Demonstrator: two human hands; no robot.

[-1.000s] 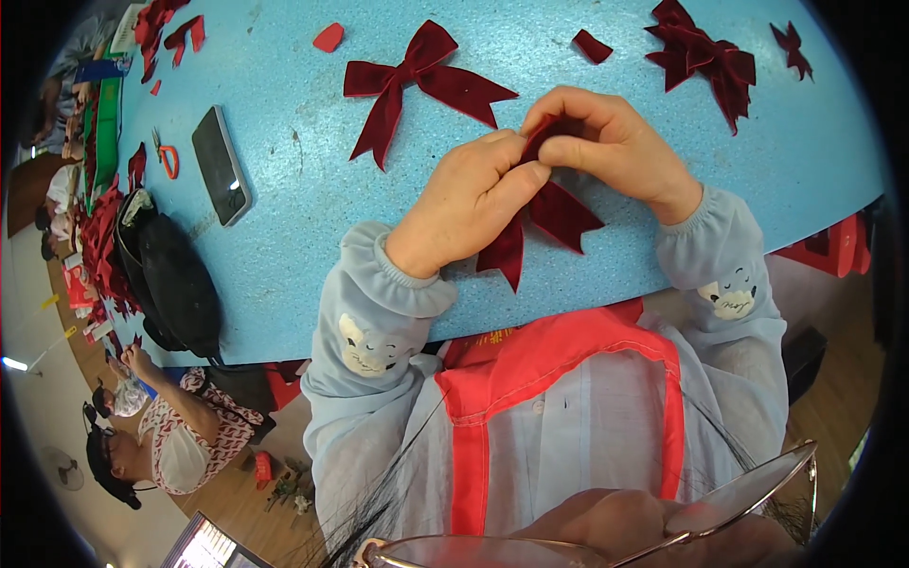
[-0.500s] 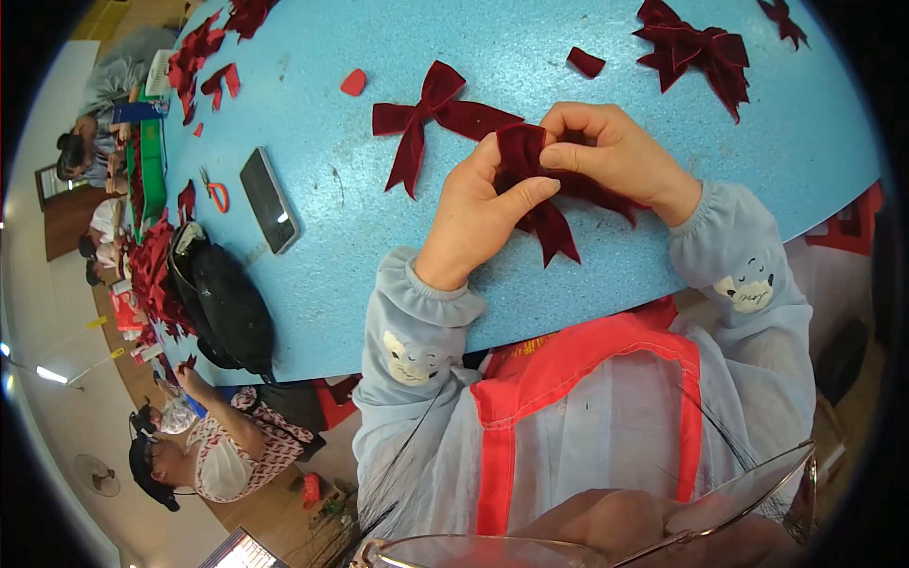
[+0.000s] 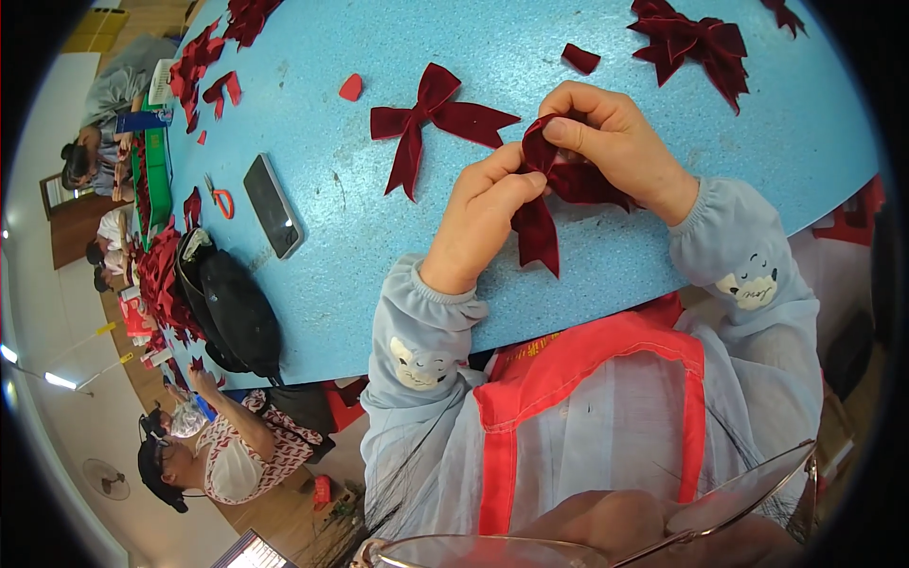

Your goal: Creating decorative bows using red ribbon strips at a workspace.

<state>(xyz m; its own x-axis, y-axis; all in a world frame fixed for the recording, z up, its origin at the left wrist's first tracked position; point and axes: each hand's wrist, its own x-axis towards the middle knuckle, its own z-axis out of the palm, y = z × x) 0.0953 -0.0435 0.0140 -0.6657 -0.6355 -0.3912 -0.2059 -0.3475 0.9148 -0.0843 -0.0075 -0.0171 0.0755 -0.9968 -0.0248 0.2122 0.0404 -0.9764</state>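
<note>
A dark red velvet ribbon bow [image 3: 539, 237] is pinched between my two hands above the blue table. My left hand [image 3: 481, 210] grips it near the middle, thumb tip pressed on the velvet. With thumb and fingers, my right hand [image 3: 615, 142] holds the upper loop. Two tails hang out, one downward and one toward the right; the knot is partly hidden by my fingers. Just left of my hands lies a finished-looking velvet bow [image 3: 431, 118], flat on the table with its tails spread.
A pile of bows [image 3: 696, 47] lies at the far right, near a small velvet scrap [image 3: 580, 59]. On the left are a phone [image 3: 272, 205], orange-handled snips [image 3: 223, 202], a black bag [image 3: 227, 308], velvet pieces [image 3: 161, 275] and a green crate [image 3: 154, 175]. Other people sit along the table's left side.
My right hand has drawn the upper loop up and folded it narrower. My left thumb has shifted up onto the bow's middle. The view has moved slightly.
</note>
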